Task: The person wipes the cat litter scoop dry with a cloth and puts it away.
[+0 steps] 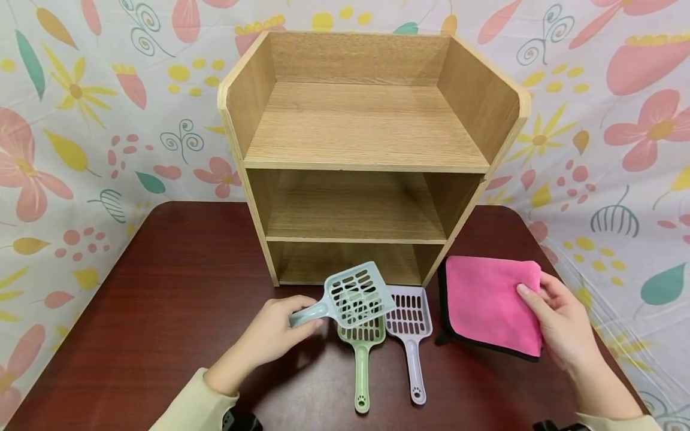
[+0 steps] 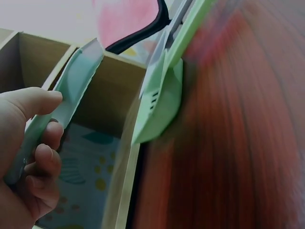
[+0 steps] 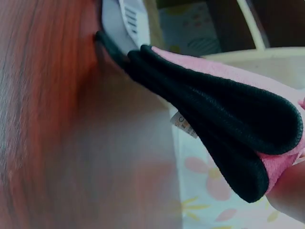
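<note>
Left hand (image 1: 275, 329) gripping blue scoop (image 1: 350, 296) by handle (image 1: 309, 312) (best grab, probably light); right hand (image 1: 560, 317) pinching soft-looking cloth (image 1: 487, 305) front-right of shelf (image 1: 366, 126).

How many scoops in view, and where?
3. Blue scoop: in the left hand. Green scoop: on the table, partly behind the blue one in the head view. Lavender scoop: on the table, right of the green one. Any behind the shelf would be hidden.

Light-blue slotted plastic scoop (image 1: 330, 305): smooth, glossy. Right, folded pink square cloth (image 1: 487, 302): matt, fuzzy. Far, tan wooden shelf unit (image 1: 366, 123): smooth. Dark-red woodgrain tabletop (image 1: 162, 311): glossy.
</note>
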Demonstrator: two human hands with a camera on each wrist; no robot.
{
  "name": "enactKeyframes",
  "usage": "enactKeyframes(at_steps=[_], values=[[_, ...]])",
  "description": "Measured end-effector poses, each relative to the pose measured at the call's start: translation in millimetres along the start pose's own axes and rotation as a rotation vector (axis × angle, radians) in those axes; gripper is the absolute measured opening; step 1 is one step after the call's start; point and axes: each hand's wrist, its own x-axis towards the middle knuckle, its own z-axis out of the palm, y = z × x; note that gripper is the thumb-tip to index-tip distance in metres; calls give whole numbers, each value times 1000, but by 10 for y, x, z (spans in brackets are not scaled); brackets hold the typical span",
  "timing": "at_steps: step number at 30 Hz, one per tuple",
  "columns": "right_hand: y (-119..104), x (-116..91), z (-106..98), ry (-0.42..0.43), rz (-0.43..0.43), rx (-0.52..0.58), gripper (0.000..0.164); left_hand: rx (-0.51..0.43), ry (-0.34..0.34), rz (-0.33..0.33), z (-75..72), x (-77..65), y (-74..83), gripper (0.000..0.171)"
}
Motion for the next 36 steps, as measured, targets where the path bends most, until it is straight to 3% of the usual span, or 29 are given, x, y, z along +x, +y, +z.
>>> enactKeyframes(at_steps=[16, 24, 32, 36], values=[[-261, -179, 372, 124, -109, -209, 34, 15, -94, 132, 159, 318, 170, 23], [-297, -207, 588, 120, -116, -373, 34, -38, -96, 107, 141, 400, 150, 25], [-177, -73, 946, 125, -264, -595, 36, -98, -111, 87, 136, 413, 92, 27], [-124, -32, 1107, 122, -348, -604, 36, -97, -112, 82, 142, 419, 66, 27]])
